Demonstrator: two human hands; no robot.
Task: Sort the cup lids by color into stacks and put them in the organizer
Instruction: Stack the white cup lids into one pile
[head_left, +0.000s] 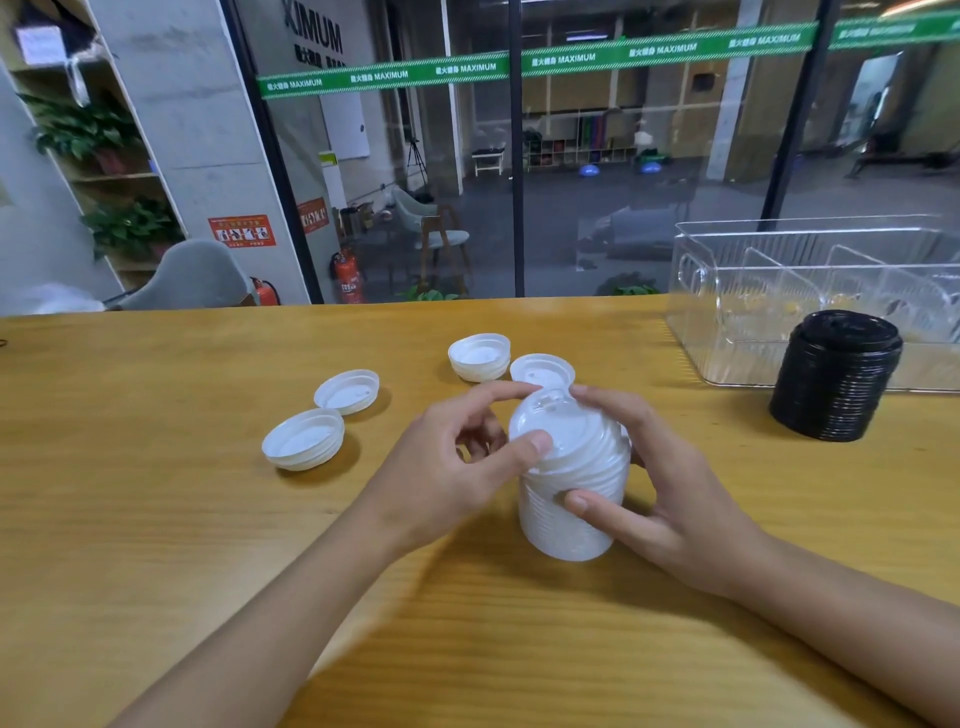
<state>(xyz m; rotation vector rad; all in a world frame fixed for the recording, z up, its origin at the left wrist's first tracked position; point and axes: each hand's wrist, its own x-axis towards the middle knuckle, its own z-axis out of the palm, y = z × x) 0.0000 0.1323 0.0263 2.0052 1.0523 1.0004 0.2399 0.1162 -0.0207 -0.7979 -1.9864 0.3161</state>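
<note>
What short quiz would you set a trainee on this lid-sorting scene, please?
1. True or false: the black lid stack stands inside the clear organizer.
2. What grips the white lid stack? A) one hand only B) both hands C) neither hand
3. How many loose white lids or small piles of them lie on the table beyond the hands?
Key: 1 false, it stands on the table in front of the organizer; 2 B, left hand and right hand; 3 four.
</note>
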